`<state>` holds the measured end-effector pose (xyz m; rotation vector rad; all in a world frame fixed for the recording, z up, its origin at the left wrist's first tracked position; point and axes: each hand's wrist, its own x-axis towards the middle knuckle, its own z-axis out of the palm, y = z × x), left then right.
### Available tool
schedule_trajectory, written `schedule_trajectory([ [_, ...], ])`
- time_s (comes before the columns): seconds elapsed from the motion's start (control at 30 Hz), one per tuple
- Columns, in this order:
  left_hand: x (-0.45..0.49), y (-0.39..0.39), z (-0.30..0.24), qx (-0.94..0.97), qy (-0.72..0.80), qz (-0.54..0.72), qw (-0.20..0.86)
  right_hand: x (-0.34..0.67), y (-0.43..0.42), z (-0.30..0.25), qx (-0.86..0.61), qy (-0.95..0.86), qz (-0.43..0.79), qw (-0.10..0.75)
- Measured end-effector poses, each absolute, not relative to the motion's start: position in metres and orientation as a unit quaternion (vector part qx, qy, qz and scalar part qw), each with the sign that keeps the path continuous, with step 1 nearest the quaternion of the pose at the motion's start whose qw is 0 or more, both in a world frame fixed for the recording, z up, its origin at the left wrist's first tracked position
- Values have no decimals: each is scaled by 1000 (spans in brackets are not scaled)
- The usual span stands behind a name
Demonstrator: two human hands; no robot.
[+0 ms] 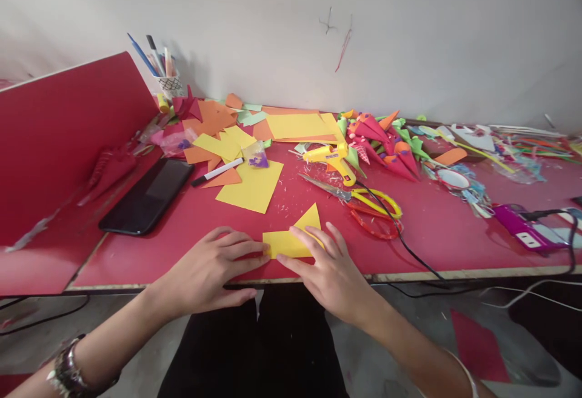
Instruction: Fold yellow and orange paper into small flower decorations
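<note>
A small folded piece of yellow paper (291, 237) lies near the front edge of the red table (431, 222). My left hand (213, 268) rests flat beside it, fingers stretched out, fingertips touching the paper's left end. My right hand (325, 265) lies over the paper's lower right part, fingers spread and pressing down on it. A pointed corner of the paper sticks up behind my right fingers.
Behind the paper lie a yellow sheet (251, 187), a black marker (217, 172), a yellow glue gun (331, 157) and scissors (364, 201). A black phone (148, 195) sits left. Coloured paper cones (386, 143) and scraps crowd the back. A pen cup (169, 85) stands by the wall.
</note>
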<state>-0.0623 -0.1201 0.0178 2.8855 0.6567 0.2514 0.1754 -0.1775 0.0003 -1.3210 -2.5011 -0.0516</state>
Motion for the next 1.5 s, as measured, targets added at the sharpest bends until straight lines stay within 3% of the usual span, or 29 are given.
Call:
schedule_trajectory([
  [0.5,-65,-107,21,973,174,87,123,225,-194,-1,-525,-840,32,136],
  [0.87,-65,-111,23,964,191,80,166,226,-184,8,-562,-785,80,246],
  [1.1,-57,-116,29,960,219,66,164,195,-147,16,-505,-843,129,131],
  [1.23,-54,-121,39,953,243,111,144,195,-139,29,-475,-857,162,114],
  [1.5,-26,-120,33,942,284,161,77,201,-127,33,-452,-848,143,236],
])
